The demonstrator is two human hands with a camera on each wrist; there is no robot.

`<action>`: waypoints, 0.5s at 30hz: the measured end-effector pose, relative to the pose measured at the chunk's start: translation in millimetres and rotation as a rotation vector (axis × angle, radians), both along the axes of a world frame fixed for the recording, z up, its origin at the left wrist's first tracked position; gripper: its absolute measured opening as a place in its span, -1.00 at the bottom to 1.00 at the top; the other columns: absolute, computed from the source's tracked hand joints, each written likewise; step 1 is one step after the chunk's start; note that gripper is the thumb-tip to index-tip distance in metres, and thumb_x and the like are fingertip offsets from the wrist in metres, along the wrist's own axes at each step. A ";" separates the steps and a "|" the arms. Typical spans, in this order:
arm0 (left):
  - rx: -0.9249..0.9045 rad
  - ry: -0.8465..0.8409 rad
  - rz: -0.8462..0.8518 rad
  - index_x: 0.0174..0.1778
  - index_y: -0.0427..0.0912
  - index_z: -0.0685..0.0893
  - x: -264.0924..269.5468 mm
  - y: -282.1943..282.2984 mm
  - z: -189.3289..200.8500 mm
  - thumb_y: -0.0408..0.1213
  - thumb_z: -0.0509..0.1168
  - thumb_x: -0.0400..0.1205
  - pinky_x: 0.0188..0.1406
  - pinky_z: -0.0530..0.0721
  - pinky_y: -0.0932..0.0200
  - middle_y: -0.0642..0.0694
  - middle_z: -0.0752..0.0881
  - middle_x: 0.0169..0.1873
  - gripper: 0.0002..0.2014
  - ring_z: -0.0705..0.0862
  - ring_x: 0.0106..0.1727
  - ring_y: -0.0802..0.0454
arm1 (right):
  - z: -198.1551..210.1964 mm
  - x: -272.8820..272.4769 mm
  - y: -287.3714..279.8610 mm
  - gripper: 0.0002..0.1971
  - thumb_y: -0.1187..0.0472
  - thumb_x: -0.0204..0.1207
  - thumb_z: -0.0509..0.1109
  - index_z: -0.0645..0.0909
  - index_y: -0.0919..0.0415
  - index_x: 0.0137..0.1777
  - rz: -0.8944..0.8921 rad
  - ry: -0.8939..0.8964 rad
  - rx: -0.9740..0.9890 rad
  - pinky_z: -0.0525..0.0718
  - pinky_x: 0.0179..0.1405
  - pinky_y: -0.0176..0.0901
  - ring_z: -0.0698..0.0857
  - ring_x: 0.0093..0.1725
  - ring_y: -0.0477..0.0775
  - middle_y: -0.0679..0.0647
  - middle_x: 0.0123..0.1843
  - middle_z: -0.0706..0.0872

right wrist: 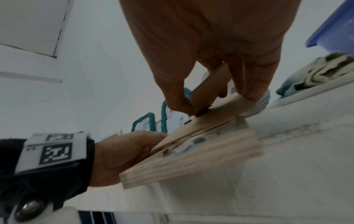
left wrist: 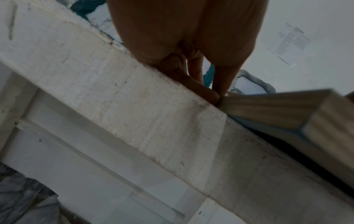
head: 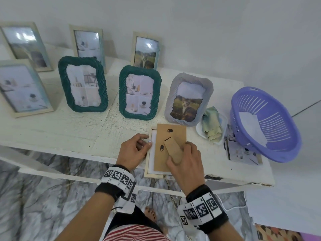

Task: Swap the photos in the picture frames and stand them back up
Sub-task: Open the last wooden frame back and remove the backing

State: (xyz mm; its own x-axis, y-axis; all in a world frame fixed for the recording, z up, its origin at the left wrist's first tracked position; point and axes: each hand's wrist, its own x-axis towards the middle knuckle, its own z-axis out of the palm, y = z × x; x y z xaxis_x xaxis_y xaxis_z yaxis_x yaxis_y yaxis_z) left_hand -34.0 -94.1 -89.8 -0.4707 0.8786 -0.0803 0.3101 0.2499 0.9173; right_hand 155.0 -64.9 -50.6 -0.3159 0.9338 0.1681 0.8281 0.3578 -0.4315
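Right at the near edge of the table (head: 69, 129), a frame (head: 149, 164) lies face down. My left hand (head: 132, 150) pinches its left side, probably so it cannot slide. My right hand (head: 185, 164) grips the brown stand (head: 173, 150) on the back board (head: 172, 136), maybe to lift it off. Farther right, a loose photo (head: 241, 152) waits by the basket (head: 264, 122). Far back, seven frames stand up.

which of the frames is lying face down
The pale wooden frame at the table's front edge, brown backing up, between both hands; all the others stand upright.
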 end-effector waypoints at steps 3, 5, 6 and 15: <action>-0.006 -0.004 0.008 0.13 0.01 0.72 1.0 0.0 0.7 -0.19 0.47 0.58 -0.19 0.81 0.01 0.04 0.73 -0.28 -0.79 0.71 -0.30 0.10 | 3.4 17.1 5.2 -0.60 0.04 0.40 0.48 0.54 0.31 0.09 -0.063 0.045 -0.068 0.56 0.03 -0.04 0.54 0.02 0.17 0.15 0.11 0.60; -0.008 -0.005 0.012 0.15 -0.03 0.72 1.5 0.0 1.2 -0.21 0.46 0.59 -0.20 0.80 0.08 0.05 0.72 -0.28 -0.78 0.68 -0.33 0.18 | 3.6 31.7 8.9 -0.59 0.04 0.42 0.47 0.53 0.28 0.13 -0.099 0.052 -0.111 0.54 0.05 -0.04 0.52 0.05 0.14 0.12 0.12 0.59; -0.007 -0.002 0.016 0.15 -0.04 0.72 1.8 0.0 0.9 -0.22 0.46 0.59 -0.21 0.80 0.12 0.06 0.72 -0.27 -0.78 0.67 -0.35 0.23 | 2.9 39.4 10.9 -0.59 0.04 0.42 0.47 0.53 0.27 0.15 -0.115 0.055 -0.127 0.53 0.04 -0.05 0.52 0.05 0.13 0.11 0.12 0.58; 0.010 -0.008 0.045 0.12 -0.02 0.74 2.0 -0.8 -1.1 -0.26 0.46 0.58 -0.20 0.72 0.27 0.08 0.71 -0.29 -0.80 0.61 -0.36 0.28 | -6.8 84.3 14.1 -0.56 -0.03 0.41 0.48 0.55 0.19 0.19 -0.144 -0.048 -0.195 0.52 -0.05 -0.07 0.50 0.10 0.10 0.05 0.11 0.64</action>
State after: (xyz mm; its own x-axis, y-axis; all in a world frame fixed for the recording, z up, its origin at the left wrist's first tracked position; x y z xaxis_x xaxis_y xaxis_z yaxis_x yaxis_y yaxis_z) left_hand -31.9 -94.9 -90.9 -0.5090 0.8574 -0.0756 0.2914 0.2542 0.9222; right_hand 239.3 -50.8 -57.4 -0.1801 0.9831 -0.0317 0.8859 0.1481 -0.4395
